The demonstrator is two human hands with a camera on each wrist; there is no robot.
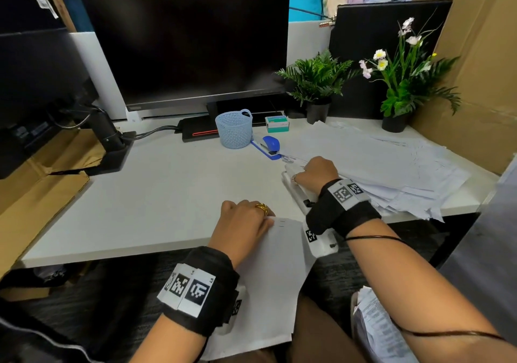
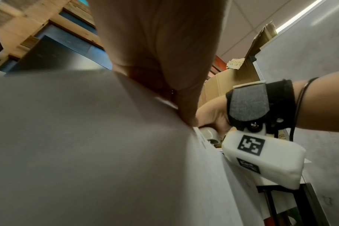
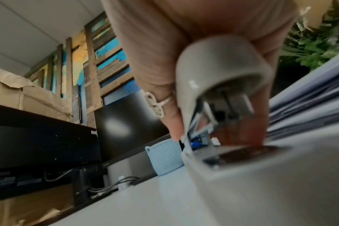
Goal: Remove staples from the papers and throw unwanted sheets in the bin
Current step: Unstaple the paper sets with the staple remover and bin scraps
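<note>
A stapled white sheet set (image 1: 274,278) lies over the desk's front edge and hangs down toward my lap. Two small staples (image 1: 282,222) show near its top edge. My left hand (image 1: 251,218), with a gold ring, pinches the top left corner of these papers; the left wrist view shows the thumb (image 2: 184,97) pressed on the paper (image 2: 87,145). My right hand (image 1: 316,171) grips a white stapler-like tool (image 1: 298,192) standing on the desk just right of the sheets. In the right wrist view its fingers (image 3: 172,116) wrap the tool's white body (image 3: 221,65).
A loose pile of papers (image 1: 377,166) covers the desk's right side. Behind stand a light blue mesh basket (image 1: 234,129), a blue stapler (image 1: 269,145), a staple box (image 1: 277,124), a monitor (image 1: 184,41) and two potted plants (image 1: 317,83). Another paper bundle (image 1: 375,332) lies at lower right.
</note>
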